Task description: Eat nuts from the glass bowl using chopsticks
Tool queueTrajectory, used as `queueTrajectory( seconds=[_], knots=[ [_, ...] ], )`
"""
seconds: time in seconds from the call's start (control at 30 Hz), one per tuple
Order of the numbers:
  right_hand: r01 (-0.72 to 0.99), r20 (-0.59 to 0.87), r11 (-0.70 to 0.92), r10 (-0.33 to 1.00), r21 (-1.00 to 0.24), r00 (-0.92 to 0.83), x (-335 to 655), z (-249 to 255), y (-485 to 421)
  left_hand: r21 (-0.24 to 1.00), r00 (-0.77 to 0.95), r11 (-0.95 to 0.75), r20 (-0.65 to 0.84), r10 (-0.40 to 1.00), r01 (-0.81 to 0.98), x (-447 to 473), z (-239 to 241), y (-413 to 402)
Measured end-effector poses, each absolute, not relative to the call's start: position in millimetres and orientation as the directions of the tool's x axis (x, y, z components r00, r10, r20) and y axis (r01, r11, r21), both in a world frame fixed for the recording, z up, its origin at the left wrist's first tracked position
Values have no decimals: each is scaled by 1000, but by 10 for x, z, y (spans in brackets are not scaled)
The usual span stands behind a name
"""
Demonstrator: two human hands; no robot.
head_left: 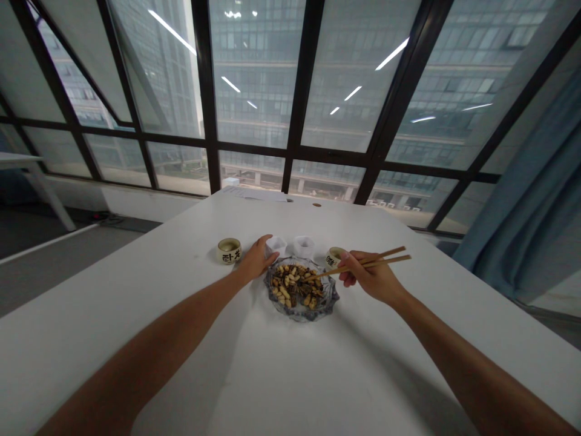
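My right hand point(370, 278) is closed on a pair of wooden chopsticks point(391, 261). Their tips reach into a mix of peanuts in shells and dark brown pieces point(293, 281) that may be star anise. This mix lies in a clear glass dish with a scalloped rim point(333, 298). At the dish's far left edge, my left hand point(256, 259) has its thumb and fingers around a small white cup point(276, 244). A second white cup point(304, 245) stands just right of it. Whether either holds anything is unclear.
A cream ceramic cup with black characters point(229, 251) stands left of my left hand. A similar cup point(333, 257) is partly behind my right hand. Papers point(258, 195) and a small brown round object point(316, 204) lie at the white table's point(190, 351) far end, before windows.
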State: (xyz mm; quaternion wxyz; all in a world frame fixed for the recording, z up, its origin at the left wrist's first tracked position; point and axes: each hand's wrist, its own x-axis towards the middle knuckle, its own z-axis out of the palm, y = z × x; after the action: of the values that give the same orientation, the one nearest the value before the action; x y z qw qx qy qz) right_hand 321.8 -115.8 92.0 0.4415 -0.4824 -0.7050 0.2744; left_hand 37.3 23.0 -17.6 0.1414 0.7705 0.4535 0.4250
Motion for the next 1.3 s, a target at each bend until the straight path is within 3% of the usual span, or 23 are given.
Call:
queueTrajectory(
  seconds=[0.27,0.53,0.77,0.87,0.97,1.1,1.2,1.3],
  knots=[
    [515,350,444,896,-733,-274,3249,932,-1167,604,234,-557,531,814,570,374,-146,221],
    [640,377,630,776,-440,-505,3142,1039,-1292,601,241,-552,521,819,577,365,-145,222],
    [646,367,692,721,-322,-589,3034,1026,-1376,616,229,-526,497,837,587,367,-142,212],
    [651,404,650,757,-391,-513,3079,1025,-1353,613,232,-532,501,834,584,370,-140,204],
    [596,431,532,844,-601,-319,3159,1006,-1272,621,237,-544,509,827,565,369,-138,201],
    [288,408,377,912,-880,53,3257,961,-1104,611,226,-579,557,799,539,368,-139,210],
    [87,353,343,919,-935,173,3302,938,-1003,570,216,-640,637,740,515,367,-149,224],
    [16,326,330,923,-944,203,3309,932,-968,514,222,-697,702,677,500,365,-161,231]
  ],
)
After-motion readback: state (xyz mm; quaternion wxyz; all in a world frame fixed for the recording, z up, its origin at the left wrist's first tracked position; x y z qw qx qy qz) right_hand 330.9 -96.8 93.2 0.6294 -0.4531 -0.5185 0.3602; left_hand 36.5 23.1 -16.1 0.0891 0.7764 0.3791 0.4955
